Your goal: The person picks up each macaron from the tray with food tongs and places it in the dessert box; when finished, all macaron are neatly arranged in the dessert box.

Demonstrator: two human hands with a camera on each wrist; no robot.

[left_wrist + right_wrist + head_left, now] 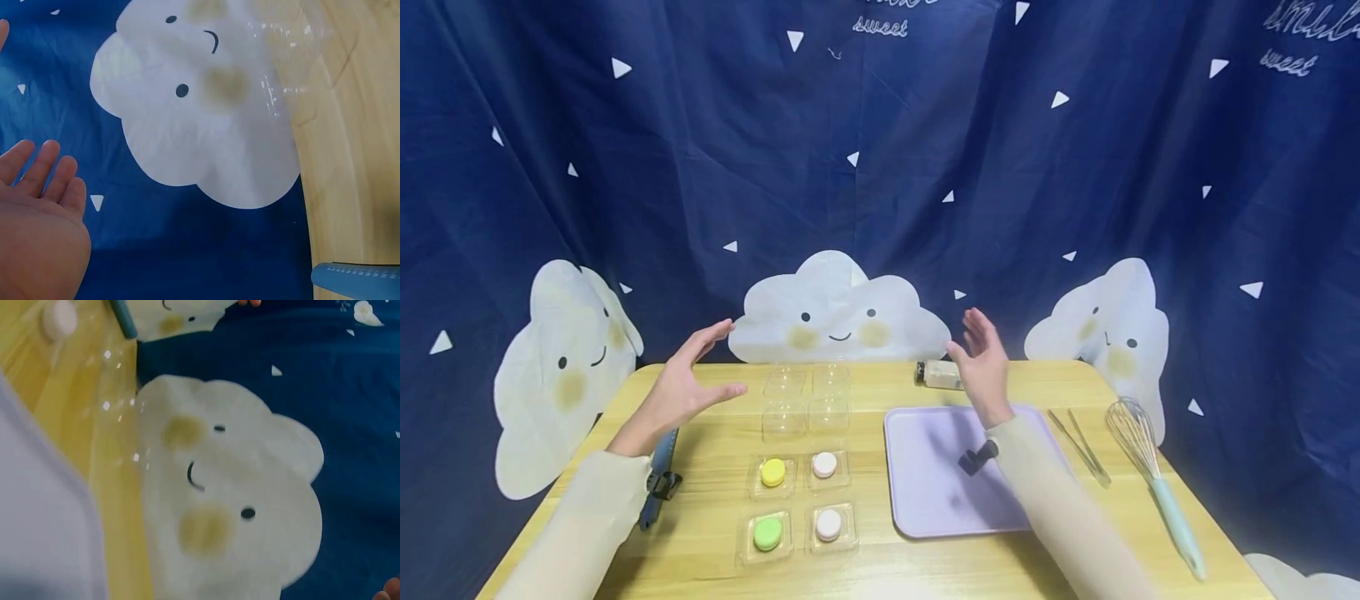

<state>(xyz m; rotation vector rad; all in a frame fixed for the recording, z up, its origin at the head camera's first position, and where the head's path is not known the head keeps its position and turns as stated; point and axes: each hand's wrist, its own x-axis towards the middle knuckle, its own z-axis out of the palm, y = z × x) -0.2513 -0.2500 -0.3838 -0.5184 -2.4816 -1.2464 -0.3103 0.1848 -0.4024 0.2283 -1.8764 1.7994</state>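
Observation:
Both hands are raised above the table, holding nothing. My left hand (pixel 676 392) hovers at the left, thumb spread from the fingers; the left wrist view shows its palm and fingertips (pixel 59 178). Over the far part of a lavender tray (pixel 925 483) is my right hand (pixel 987 371), fingers loosely bent. Between the hands, yellow (pixel 772 472), green (pixel 767 533) and two pale pink macarons (pixel 828 524) sit in separate clear plastic trays. Behind them stand several clear plastic covers (pixel 785 418). Below my left forearm lies a long blue item (pixel 651 512), partly hidden by the sleeve.
A small jar (pixel 942 375) with a black cap lies on its side behind the lavender tray. To the tray's right are metal tongs (pixel 1084 454) and a whisk (pixel 1161 492) with a light blue handle. A dark blue curtain (pixel 895 200) hangs behind the wooden table (pixel 715 467).

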